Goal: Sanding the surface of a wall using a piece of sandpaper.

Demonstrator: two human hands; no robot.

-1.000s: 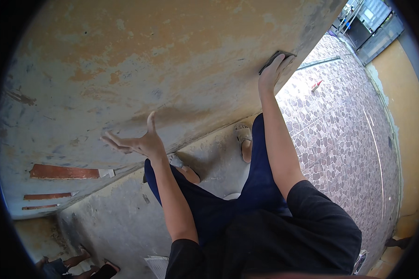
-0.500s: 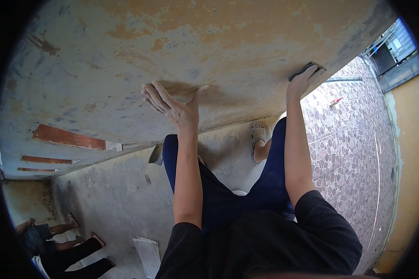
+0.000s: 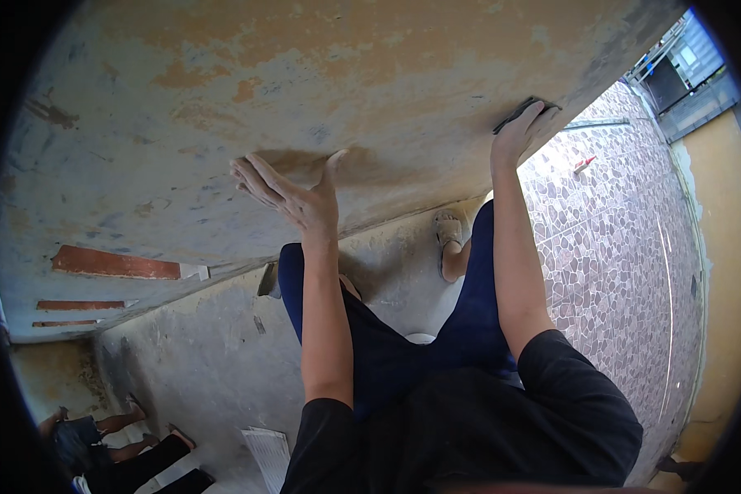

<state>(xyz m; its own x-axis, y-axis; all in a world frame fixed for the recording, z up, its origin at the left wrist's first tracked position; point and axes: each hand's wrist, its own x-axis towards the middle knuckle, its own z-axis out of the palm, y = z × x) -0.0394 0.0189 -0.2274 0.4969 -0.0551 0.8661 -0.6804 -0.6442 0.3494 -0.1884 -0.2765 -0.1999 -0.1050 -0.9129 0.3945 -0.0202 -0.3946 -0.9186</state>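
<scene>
A patchy wall (image 3: 370, 90), grey with worn orange-tan paint, stretches in front of me. My left hand (image 3: 292, 191) rests against it with the fingers stretched out and the thumb spread, holding nothing. Toward the wall's right edge, my right hand (image 3: 519, 136) presses a flat dark piece of sandpaper (image 3: 514, 113) against the surface. The fingers lie over the sandpaper, hiding much of it. Both arms reach up from my lap.
Reddish recessed slots (image 3: 115, 263) mark the wall at left. A pale ribbed panel (image 3: 267, 457) lies on the grey floor (image 3: 198, 354). Another person's legs (image 3: 144, 461) are at lower left. A white bottle with a red tip (image 3: 584, 165) lies on stone-patterned paving (image 3: 601, 272).
The view has shifted slightly, and both hands appear a little farther left in it. My right hand with the sandpaper appears slightly higher. My left hand stays spread on the wall.
</scene>
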